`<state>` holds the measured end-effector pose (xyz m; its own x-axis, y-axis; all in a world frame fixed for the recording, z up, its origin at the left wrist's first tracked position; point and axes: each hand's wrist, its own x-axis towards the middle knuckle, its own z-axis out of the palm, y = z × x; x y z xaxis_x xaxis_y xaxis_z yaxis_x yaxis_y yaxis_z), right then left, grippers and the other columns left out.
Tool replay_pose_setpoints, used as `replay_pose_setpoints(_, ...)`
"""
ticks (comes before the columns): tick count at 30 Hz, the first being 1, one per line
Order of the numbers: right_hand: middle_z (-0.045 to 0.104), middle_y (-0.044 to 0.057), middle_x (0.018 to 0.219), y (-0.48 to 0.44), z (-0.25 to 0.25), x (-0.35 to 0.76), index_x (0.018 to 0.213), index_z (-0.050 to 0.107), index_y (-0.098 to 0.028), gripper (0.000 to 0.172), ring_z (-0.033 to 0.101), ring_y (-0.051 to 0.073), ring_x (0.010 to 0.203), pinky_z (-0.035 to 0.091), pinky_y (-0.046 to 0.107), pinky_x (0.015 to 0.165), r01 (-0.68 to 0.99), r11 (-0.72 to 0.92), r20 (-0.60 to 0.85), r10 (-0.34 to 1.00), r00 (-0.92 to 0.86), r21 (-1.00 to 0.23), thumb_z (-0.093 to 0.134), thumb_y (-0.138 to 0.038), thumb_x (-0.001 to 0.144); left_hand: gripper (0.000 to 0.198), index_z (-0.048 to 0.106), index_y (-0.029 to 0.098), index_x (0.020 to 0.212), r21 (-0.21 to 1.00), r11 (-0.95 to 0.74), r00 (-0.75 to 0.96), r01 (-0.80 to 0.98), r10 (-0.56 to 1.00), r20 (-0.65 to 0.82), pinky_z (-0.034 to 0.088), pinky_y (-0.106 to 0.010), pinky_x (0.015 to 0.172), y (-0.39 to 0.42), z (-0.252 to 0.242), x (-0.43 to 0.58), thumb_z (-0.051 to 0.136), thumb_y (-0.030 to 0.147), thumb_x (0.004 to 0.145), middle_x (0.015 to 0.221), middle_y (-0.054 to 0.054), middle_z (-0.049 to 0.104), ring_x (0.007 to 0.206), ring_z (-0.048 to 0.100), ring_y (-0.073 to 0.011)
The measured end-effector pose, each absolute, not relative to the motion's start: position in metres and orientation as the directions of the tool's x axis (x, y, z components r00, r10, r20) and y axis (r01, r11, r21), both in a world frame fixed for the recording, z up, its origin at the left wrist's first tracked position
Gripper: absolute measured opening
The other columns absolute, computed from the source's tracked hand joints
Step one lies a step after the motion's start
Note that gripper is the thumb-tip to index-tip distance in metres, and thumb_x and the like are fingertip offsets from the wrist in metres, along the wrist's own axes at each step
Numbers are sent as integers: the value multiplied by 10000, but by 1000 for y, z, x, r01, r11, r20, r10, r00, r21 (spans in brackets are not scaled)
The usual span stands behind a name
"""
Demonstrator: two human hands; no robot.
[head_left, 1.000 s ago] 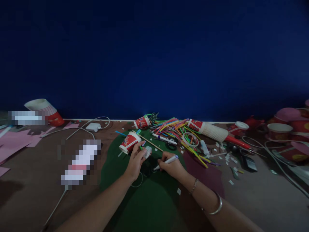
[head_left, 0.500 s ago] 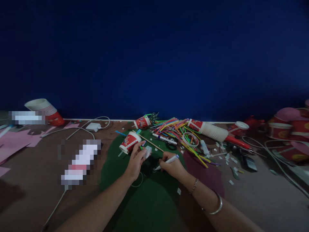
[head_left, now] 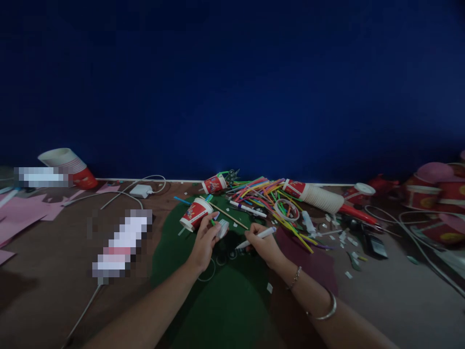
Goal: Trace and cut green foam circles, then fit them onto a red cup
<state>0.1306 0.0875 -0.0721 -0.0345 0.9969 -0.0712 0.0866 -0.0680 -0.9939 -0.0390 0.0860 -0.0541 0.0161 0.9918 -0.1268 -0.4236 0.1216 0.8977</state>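
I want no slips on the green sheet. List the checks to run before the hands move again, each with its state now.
1. Right hand grips the white marker: ok.
2. Marker tip clear of the green sheet: cannot tell.
3. Left hand holds the small white piece: ok.
4. Red paper cup beside the left hand lies tipped over, not upright: not ok.
5. Pile of coloured straws apart from both hands: ok.
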Motion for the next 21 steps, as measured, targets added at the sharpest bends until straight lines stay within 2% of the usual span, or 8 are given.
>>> replay_pose_setpoints(5,451,-78,377,89,-76,133,547,381,-213,216,488,105,369,285,187,364,109,-70,-68,997,24,-992,525,-270,698,430,539,253,1120,889,104,30,-446,994,-102,481,-322,819,83,-53,-39,641,299,705,904,6,591,848,621,-169)
replay_pose_setpoints(9,470,-61,384,89,-72,138,532,381,-214,250,429,99,369,272,199,370,140,-63,-47,992,115,-988,524,-294,720,460,526,248,1138,892,103,11,-440,994,-110,482,-326,816,83,-52,-39,647,297,696,876,9,591,822,625,-166)
replay_pose_setpoints(15,338,-85,387,89,-65,140,536,337,-215,328,312,75,369,237,200,380,-24,11,6,985,172,-1000,506,-365,773,480,518,247,1148,892,136,19,-431,990,-142,479,-315,795,86,-54,-39,649,304,689,869,6,594,806,631,-166)
replay_pose_setpoints(17,362,-90,418,88,-63,139,586,374,-212,268,323,73,389,245,193,393,-49,43,37,991,128,-998,552,-338,742,472,516,247,1145,894,138,18,-426,989,-144,484,-300,770,86,-54,-39,643,305,694,861,10,589,799,630,-164)
replay_pose_setpoints(21,461,-65,504,82,-60,133,631,444,-197,215,393,81,453,299,194,436,19,93,91,991,-99,-995,617,-303,699,481,511,246,1150,902,152,3,-404,986,-165,495,-282,710,86,-53,-38,645,305,693,853,6,590,777,629,-165)
